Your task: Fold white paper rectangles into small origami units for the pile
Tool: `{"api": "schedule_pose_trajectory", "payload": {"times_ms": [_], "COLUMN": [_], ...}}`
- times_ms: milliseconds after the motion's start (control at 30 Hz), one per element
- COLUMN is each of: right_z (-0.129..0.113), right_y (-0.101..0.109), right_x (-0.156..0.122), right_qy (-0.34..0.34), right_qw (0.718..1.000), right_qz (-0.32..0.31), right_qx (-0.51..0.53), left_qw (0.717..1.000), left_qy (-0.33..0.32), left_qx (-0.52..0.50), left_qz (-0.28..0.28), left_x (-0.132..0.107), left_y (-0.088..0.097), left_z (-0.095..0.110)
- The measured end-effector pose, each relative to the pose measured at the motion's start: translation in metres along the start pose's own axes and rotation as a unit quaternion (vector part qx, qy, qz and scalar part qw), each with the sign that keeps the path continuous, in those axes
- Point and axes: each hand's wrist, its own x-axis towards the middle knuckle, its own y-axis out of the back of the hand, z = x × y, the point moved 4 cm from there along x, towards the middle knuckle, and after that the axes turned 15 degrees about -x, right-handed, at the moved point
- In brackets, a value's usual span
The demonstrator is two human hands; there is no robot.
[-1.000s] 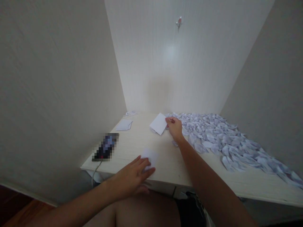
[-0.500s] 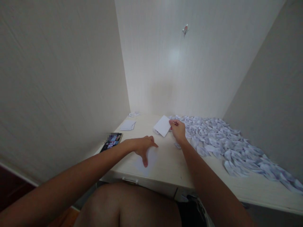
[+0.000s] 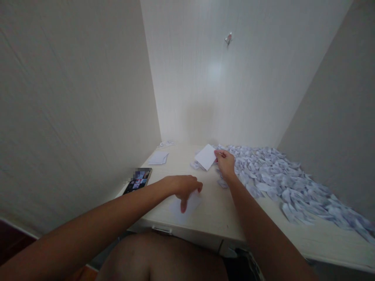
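Note:
My right hand [image 3: 225,163] is closed in a pinch on the corner of a white square of paper [image 3: 206,157], raised over the back middle of the table. Beneath that square, more white paper partly shows. Nearer the front edge, my left hand [image 3: 187,190] reaches over another pale square sheet [image 3: 183,208] lying flat. Its thumb and fingers are spread apart, the thumb resting on or just over this sheet. To the right of my right hand lies a wide heap of folded white paper pieces [image 3: 269,175].
A small stack of white paper squares [image 3: 158,157] lies at the back left, with a white cable-like bundle [image 3: 167,144] behind it. A phone [image 3: 138,180] with a lit screen rests at the left edge. Walls enclose the table [image 3: 213,212]; a drawer handle [image 3: 162,230] is in front.
My left hand has come slightly right and down over the flat sheet. My right hand, with the paper square, has shifted a little to the right.

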Motion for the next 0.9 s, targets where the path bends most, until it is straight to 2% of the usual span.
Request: {"api": "schedule_pose_trajectory", "payload": {"times_ms": [200,300,433,567,633,733,800,900], "right_z": [0.0,0.002,0.003,0.002,0.002,0.002,0.002,0.0], "right_y": [0.0,0.0,0.001,0.002,0.002,0.001,0.0,0.0], "right_x": [0.0,0.002,0.002,0.0,-0.001,-0.001,-0.002,-0.002], "right_qy": [-0.002,-0.011,-0.013,-0.013,-0.012,-0.009,-0.008,-0.004], "right_qw": [1.0,1.0,1.0,1.0,1.0,1.0,1.0,1.0], "right_qz": [0.002,0.005,0.007,0.007,0.004,0.0,-0.003,-0.011], "right_qx": [0.017,0.028,0.025,0.011,0.009,0.013,0.013,0.008], "left_qw": [0.998,0.998,0.995,0.99,0.991,0.992,0.97,0.936], "left_qy": [0.016,0.014,0.008,-0.002,0.007,0.043,0.099,0.164], "left_qx": [-0.023,-0.039,-0.099,-0.138,-0.131,-0.055,0.017,0.056], "left_qz": [-0.047,-0.049,-0.025,-0.039,-0.035,0.102,0.222,0.306], "left_x": [0.001,-0.002,-0.006,-0.012,-0.016,-0.024,-0.032,-0.04], "left_y": [0.001,0.001,-0.005,-0.003,0.013,0.064,0.1,0.129], "left_z": [-0.003,-0.008,-0.022,-0.045,-0.064,-0.104,-0.135,-0.174]}}
